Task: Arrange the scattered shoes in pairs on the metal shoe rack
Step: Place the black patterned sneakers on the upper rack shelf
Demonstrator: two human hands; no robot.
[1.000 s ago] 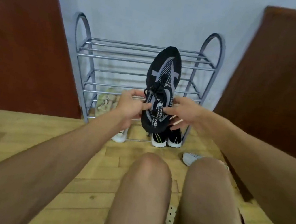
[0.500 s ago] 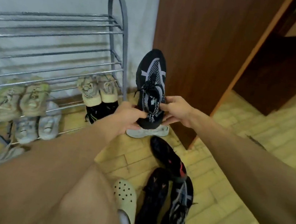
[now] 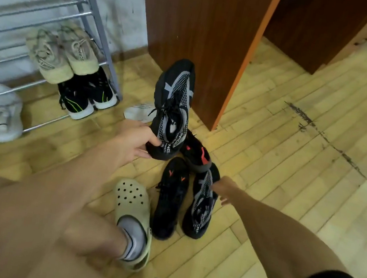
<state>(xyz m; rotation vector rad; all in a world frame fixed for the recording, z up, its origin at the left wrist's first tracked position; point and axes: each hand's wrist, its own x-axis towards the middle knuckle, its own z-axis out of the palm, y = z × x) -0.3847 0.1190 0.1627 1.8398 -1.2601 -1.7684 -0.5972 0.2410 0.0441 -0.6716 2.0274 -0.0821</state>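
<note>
head view, left hand: left hand grips the heel of the black-and-grey mesh sneaker, fingers closed round its collar; the shoe is held toe-up, off the floor.
head view, right hand: right hand has let go of the held sneaker, which both hands gripped a second ago; it now reaches down with fingers spread and empty, just above the toe of the matching sneaker on the floor.
head view, what changed: the view has swung from the rack to the floor pile at 3 o'clock of it; the grip went from two hands to one.
head view, meaning: judged, the person is gathering the mate so the pair can go up together; the next move is a pinch on that shoe's collar or toe.
head view, floor pile: a black shoe with orange marks lies touching the mate at its 9 o'clock; a black shoe with a red patch sits at 12 o'clock of both, partly behind the held sneaker; a white shoe lies near the cabinet foot.
head view, metal shoe rack: at 10 o'clock of the left hand; a beige pair over a black pair with green trim, white shoes further left.
head view, remaining: several floor shoes not yet racked.
</note>
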